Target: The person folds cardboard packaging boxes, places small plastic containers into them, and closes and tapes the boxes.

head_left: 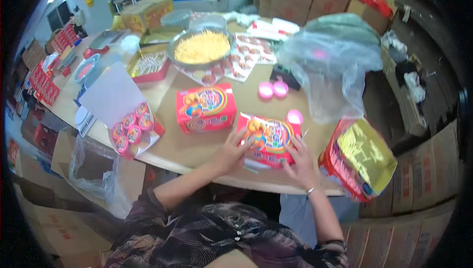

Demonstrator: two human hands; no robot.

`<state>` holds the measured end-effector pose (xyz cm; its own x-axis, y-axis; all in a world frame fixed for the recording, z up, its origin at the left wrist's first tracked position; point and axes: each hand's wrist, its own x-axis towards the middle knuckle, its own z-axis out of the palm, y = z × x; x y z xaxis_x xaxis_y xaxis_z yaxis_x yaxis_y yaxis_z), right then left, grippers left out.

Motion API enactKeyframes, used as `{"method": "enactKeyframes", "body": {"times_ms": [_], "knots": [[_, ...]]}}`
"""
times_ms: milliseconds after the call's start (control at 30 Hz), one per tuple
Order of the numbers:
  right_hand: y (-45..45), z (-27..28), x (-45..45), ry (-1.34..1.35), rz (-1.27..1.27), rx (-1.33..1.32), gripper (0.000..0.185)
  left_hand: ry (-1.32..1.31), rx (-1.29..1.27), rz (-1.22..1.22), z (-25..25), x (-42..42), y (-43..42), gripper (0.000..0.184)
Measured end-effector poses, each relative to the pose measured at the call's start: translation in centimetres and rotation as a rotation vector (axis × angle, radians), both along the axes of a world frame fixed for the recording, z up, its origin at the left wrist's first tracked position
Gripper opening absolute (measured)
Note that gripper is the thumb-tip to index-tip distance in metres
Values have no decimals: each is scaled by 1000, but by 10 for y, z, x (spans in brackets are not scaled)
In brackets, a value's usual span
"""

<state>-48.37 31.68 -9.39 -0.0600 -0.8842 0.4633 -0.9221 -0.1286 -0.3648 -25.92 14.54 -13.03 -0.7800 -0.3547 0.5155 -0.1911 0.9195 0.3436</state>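
Observation:
A red printed box lies near the table's front edge, between my two hands. My left hand rests on its left side, with the fingers apart. On its right side lies my right hand, fingers spread over the printed face. A second red box stands just to the left. Behind the box in my hands is a small pink round container, and two more pink containers sit farther back. An open box of pink-lidded round tubs is at the left.
A metal bowl of yellow pieces stands at the back on printed sheets. Clear plastic bags lie at the back right. An open container with yellow sticks is at the right edge. Cardboard boxes are stacked beyond.

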Motion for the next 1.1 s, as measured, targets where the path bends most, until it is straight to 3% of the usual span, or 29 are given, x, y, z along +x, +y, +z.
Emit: {"method": "enactKeyframes", "body": {"times_ms": [133,233,400,467,533,633,700,833,967,1000,1100], "knots": [[-10,-22,27,-444,-305,-169,64,123,59,88,8,1,21,69],[-9,-20,28,-468,-182,-145,66,216,111,55,-13,-3,15,74],[-2,-7,16,-315,-152,69,71,92,7,69,-11,-9,1,69],[-6,-15,16,-384,-176,-20,77,-278,163,101,32,-12,8,63],[-6,-27,15,-632,-176,-42,83,-218,104,144,34,-11,8,71],[-2,-20,15,-721,-173,-18,81,25,39,67,-5,-19,2,84],[-7,-40,4,-1161,-97,-151,79,-45,69,41,-4,-16,0,91],[-21,-29,25,-1251,-102,-210,68,-36,45,50,2,-13,-4,91],[-34,-46,41,-1572,69,-523,64,53,82,-28,-2,-12,-4,93],[-31,-51,37,-1581,70,-513,64,47,87,-18,-2,-9,-4,93],[-5,-63,-13,-723,-14,-106,60,21,98,-38,2,-6,-7,90]]}}
